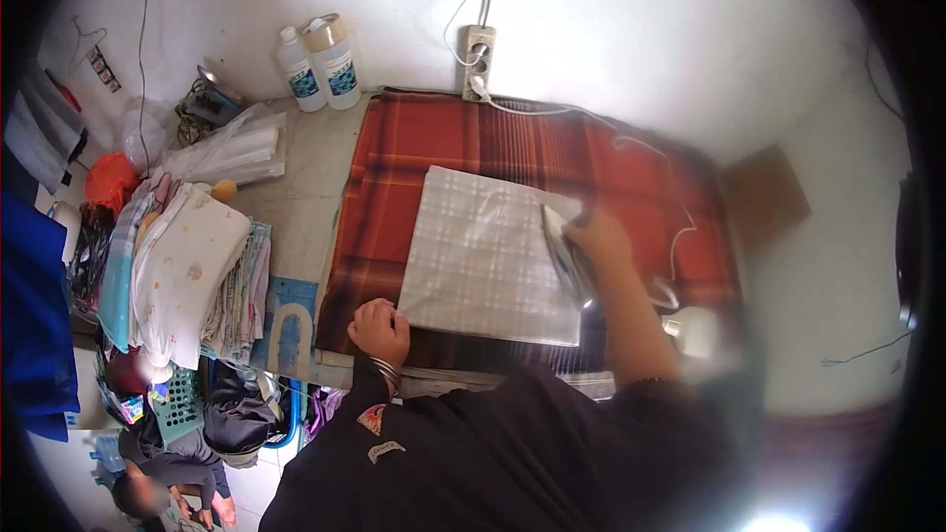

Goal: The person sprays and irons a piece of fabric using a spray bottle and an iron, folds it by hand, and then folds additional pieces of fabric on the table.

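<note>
A pale grey checked cloth (473,256), folded into a rectangle, lies flat on a red and dark plaid blanket (389,197). My right hand (594,236) is closed round the handle of an iron (564,254). The iron rests at the right part of the cloth, its tip toward the wall. My left hand (380,330) is beside the lower left corner of the cloth, resting on the blanket's edge. Its fingers are curled, and whatever may be under them is hidden.
Folded clothes (187,256) are piled at the left, beside plastic bags (232,148). Two bottles (325,64) stand by the wall. A white cord (552,111) runs from a power strip (480,59) across the blanket. A person (177,473) sits on the floor at lower left.
</note>
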Demonstrator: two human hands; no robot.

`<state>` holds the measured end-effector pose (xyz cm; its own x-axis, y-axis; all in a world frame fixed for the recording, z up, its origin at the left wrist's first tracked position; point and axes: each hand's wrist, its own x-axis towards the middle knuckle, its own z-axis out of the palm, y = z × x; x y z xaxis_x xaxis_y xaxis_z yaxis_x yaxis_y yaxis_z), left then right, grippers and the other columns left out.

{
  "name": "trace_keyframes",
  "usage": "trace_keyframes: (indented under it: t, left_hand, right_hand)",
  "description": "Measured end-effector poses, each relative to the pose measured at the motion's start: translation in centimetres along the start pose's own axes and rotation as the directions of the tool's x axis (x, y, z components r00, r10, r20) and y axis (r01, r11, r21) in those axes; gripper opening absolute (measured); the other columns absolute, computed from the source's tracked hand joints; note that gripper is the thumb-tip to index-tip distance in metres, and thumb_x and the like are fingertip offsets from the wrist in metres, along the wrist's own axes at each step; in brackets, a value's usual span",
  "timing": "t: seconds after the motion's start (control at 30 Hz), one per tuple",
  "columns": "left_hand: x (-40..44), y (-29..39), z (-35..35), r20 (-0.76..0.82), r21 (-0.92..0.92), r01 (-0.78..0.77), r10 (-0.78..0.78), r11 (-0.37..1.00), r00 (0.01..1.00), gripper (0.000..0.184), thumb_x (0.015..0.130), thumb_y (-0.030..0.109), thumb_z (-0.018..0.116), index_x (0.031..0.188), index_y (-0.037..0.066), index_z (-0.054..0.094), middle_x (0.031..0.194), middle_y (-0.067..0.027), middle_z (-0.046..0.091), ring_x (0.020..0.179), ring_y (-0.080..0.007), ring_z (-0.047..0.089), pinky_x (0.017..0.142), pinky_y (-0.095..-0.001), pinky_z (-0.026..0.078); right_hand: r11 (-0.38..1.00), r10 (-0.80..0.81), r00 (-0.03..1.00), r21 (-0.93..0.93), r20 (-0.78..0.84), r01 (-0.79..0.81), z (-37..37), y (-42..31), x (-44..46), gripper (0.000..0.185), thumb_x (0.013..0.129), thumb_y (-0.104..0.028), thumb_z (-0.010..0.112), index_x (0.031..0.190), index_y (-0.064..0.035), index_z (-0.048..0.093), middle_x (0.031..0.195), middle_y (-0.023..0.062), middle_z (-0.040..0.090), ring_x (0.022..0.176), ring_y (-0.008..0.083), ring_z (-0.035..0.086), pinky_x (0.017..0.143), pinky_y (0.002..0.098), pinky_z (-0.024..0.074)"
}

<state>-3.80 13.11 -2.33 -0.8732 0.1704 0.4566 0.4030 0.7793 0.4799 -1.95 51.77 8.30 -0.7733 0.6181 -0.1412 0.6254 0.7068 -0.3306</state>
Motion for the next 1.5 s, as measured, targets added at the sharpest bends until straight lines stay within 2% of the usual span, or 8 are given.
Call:
trace_keyframes:
  t: [0.2, 0.37, 0.77, 0.93, 1.0, 1.3, 1.43, 1.5]
  left_hand:
    - [-0.3, 0.0, 0.3, -0.014, 0.041, -0.005, 0.006, 0.999, 1.000, 0.011, 0.076, 0.022, 0.056, 0.080, 0.012, 0.055, 0.095, -0.0020, 0.059, 0.096, -0.0258, 0.053, 0.079, -0.0454, 0.035]
    - [-0.6, -0.9, 1.4, -0.002, 0.115, -0.080, 0.081, 0.990, 0.997, 0.010, 0.077, 0.019, 0.056, 0.083, 0.011, 0.056, 0.096, -0.0027, 0.060, 0.096, -0.0262, 0.053, 0.077, -0.0452, 0.039]
    - [-1.8, 3.9, 2.0, -0.154, 0.412, 0.326, -0.288, 0.851, 0.945, 0.013, 0.079, 0.025, 0.060, 0.089, 0.017, 0.057, 0.098, -0.0030, 0.057, 0.100, -0.0277, 0.052, 0.079, -0.0518, 0.038]
    - [-2.4, 12.1, 3.4, -0.172, 0.579, 0.254, -0.188, 0.775, 0.967, 0.040, 0.080, 0.030, 0.055, 0.118, 0.017, 0.053, 0.131, -0.0068, 0.047, 0.125, -0.0255, 0.040, 0.099, -0.0607, 0.028]
    - [-2.0, 16.7, 4.7, 0.093, 0.572, 0.165, -0.264, 0.803, 0.960, 0.056, 0.081, 0.035, 0.052, 0.133, 0.016, 0.043, 0.145, -0.0081, 0.033, 0.135, -0.0268, 0.028, 0.104, -0.0618, 0.020]
    - [-4.6, 25.2, 10.5, 0.358, 0.356, -0.142, 0.005, 0.924, 0.934, 0.069, 0.081, 0.049, 0.049, 0.139, 0.012, 0.036, 0.147, -0.0164, 0.027, 0.136, -0.0347, 0.024, 0.104, -0.0621, 0.018]
    - [-4.8, 25.9, 10.2, 0.388, 0.360, -0.185, 0.034, 0.914, 0.921, 0.071, 0.081, 0.052, 0.049, 0.139, 0.011, 0.036, 0.147, -0.0169, 0.027, 0.136, -0.0355, 0.022, 0.104, -0.0627, 0.016]
    - [-5.4, 27.1, 9.9, 0.413, 0.339, -0.203, 0.048, 0.919, 0.910, 0.072, 0.081, 0.052, 0.049, 0.139, 0.011, 0.036, 0.147, -0.0167, 0.027, 0.136, -0.0355, 0.022, 0.104, -0.0628, 0.015]
  right_hand:
    - [0.966, -0.210, 0.977, 0.162, 0.031, 0.203, -3.2, -2.4, -2.8, 0.044, 0.067, -0.046, 0.070, 0.092, -0.0105, 0.064, 0.089, 0.0125, 0.067, 0.086, 0.0297, 0.064, 0.074, 0.0406, 0.0490]
    - [0.541, -0.792, 0.557, -0.136, 0.249, 0.830, -1.9, -3.8, -3.9, 0.040, 0.068, -0.050, 0.067, 0.084, -0.0129, 0.065, 0.077, 0.0105, 0.065, 0.079, 0.0313, 0.064, 0.068, 0.0423, 0.0482]
    - [0.171, -0.867, 0.184, -0.070, 0.463, 0.983, -3.8, 5.5, -2.5, 0.041, 0.071, -0.053, 0.063, 0.083, -0.0141, 0.066, 0.079, 0.0097, 0.066, 0.078, 0.0307, 0.063, 0.067, 0.0433, 0.0481]
    - [0.420, -0.765, 0.490, -0.253, 0.418, 0.872, -7.9, 11.1, 4.1, 0.044, 0.069, -0.051, 0.065, 0.092, -0.0129, 0.066, 0.087, 0.0109, 0.066, 0.087, 0.0291, 0.063, 0.074, 0.0426, 0.0487]
    - [0.506, -0.634, 0.626, -0.369, 0.453, 0.780, -9.7, 15.4, 6.5, 0.048, 0.066, -0.050, 0.067, 0.097, -0.0136, 0.067, 0.096, 0.0109, 0.066, 0.094, 0.0286, 0.063, 0.078, 0.0425, 0.0486]
    - [0.737, -0.015, 0.981, -0.661, 0.193, 0.141, -19.8, 40.0, 16.2, 0.061, 0.055, -0.028, 0.083, 0.111, -0.0162, 0.063, 0.111, 0.0077, 0.064, 0.106, 0.0283, 0.059, 0.085, 0.0423, 0.0478]
    - [0.884, 0.114, 0.993, -0.459, 0.038, -0.084, -23.3, 43.5, 17.2, 0.051, 0.062, -0.022, 0.079, 0.110, -0.0132, 0.063, 0.102, 0.0088, 0.066, 0.097, 0.0290, 0.062, 0.079, 0.0374, 0.0502]
    - [0.998, 0.050, 0.986, 0.051, -0.160, -0.042, -25.7, 41.5, 14.3, 0.039, 0.068, -0.016, 0.073, 0.105, -0.0078, 0.063, 0.089, 0.0099, 0.065, 0.083, 0.0232, 0.064, 0.069, 0.0328, 0.0498]
